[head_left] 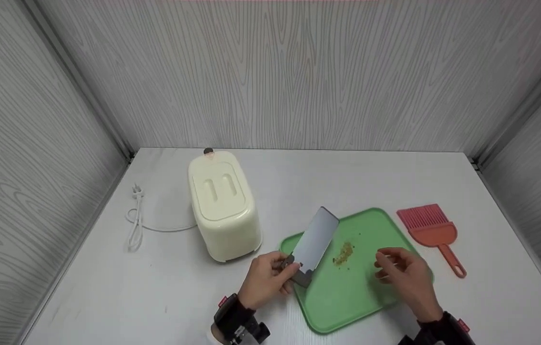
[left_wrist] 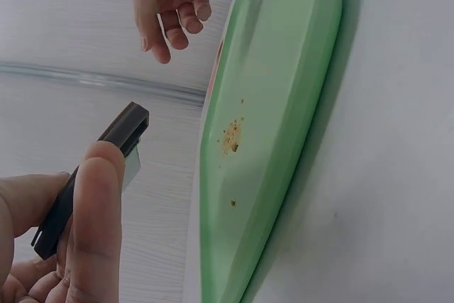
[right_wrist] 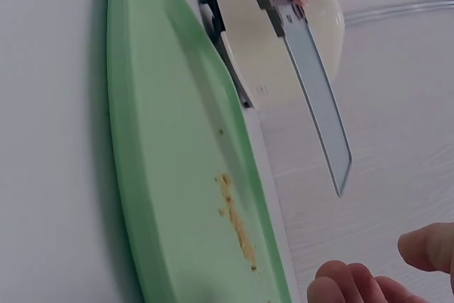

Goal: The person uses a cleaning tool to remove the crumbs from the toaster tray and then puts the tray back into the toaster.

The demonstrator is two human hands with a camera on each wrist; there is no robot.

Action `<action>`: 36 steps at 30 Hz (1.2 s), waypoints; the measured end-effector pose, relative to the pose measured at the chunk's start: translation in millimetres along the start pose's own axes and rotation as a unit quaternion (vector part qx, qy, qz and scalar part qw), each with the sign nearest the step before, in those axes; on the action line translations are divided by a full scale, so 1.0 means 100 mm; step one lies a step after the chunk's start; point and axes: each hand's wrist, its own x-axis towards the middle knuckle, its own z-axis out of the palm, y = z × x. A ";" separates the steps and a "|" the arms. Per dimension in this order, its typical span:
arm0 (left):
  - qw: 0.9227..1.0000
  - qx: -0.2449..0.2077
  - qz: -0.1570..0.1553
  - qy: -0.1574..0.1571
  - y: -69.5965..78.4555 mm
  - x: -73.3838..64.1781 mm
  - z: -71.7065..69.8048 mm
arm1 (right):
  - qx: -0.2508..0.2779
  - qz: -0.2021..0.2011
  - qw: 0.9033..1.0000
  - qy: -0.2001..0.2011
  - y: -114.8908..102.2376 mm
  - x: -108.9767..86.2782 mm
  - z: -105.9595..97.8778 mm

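My left hand (head_left: 270,278) pinches the dark grey end of a toaster crumb tray (head_left: 317,239), a thin metal plate held tilted above the left side of the green serving tray (head_left: 332,311). In the left wrist view the dark end of the crumb tray (left_wrist: 124,129) is between thumb and fingers. The right wrist view shows its long flat plate (right_wrist: 319,97) side-on. A small heap of brown crumbs (head_left: 343,254) lies on the green tray. Over the tray's right side is my right hand (head_left: 409,278), fingers loosely bent, holding nothing.
A cream toaster (head_left: 225,206) with a closed lid stands left of the green tray. Its white cord and plug (head_left: 137,211) lie farther left. Right of the tray lies a red-orange brush (head_left: 435,235). Grey wood-grain panels (head_left: 280,76) enclose the white table (head_left: 194,306).
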 end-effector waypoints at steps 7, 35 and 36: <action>1.000 -0.014 0.013 0.005 0.01 0.02 0.05 | 0.084 0.032 0.995 -0.035 -0.07 -0.10 0.33; 0.999 -0.031 -0.010 0.011 0.01 0.07 0.16 | 0.192 0.079 0.967 -0.148 -0.11 -0.34 1.11; 0.999 -0.029 -0.009 0.012 0.00 0.07 0.17 | 0.196 0.083 0.966 -0.144 -0.11 -0.33 1.12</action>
